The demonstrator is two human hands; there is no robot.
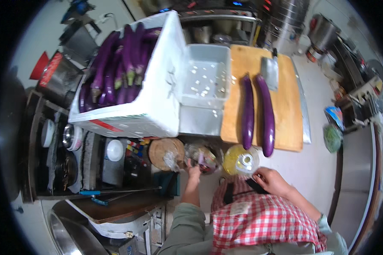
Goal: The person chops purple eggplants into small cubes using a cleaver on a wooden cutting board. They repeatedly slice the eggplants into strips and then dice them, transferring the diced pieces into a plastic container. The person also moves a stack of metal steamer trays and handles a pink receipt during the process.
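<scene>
My left hand (pixel 194 171) reaches down beside a bin (pixel 218 157) with scraps inside, its fingers apart. Crumpled clear plastic (pixel 170 159) lies just left of it, on a round wooden block (pixel 161 149). My right hand (pixel 271 181) is half curled by my apron's black strap (pixel 255 185); whether it pinches anything is unclear. Right above that hand sits a container of yellow liquid (pixel 233 159). Two purple eggplants (pixel 248 111) (pixel 265 114) lie lengthwise on a wooden cutting board (pixel 287 121), their lower ends past its near edge. Behind them rests a cleaver (pixel 269 73).
A white foam box (pixel 162 95) full of eggplants (pixel 127 60) stands left. Between box and board is a translucent plastic tub (pixel 207 76) with small white pieces in it. A stove (pixel 217 16) is at the back. Shelves with bowls (pixel 115 149) stand left, a steel cabinet (pixel 354 162) right.
</scene>
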